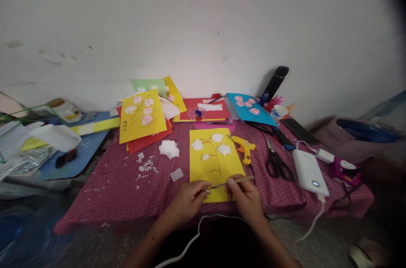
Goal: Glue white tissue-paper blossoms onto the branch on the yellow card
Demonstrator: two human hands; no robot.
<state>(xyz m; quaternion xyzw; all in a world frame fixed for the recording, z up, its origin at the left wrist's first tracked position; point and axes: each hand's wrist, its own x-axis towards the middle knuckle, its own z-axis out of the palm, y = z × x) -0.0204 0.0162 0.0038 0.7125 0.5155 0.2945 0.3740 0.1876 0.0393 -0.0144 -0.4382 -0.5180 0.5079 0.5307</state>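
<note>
- I'm holding a stick [246, 179] in my pinched right hand [248, 195], above the yellow card [199, 170].
- My left hand [191, 198] is narrowly pinching a white bit [208, 191] over its near edge.
- The glue gun [246, 149] is lying right of it.

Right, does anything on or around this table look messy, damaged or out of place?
Yes. Small white paper scraps lie strewn over the checked tablecloth, left of the front yellow card, like unswept litter. The wall behind also has discoloured patches at far left, which may be surface damage.
</note>
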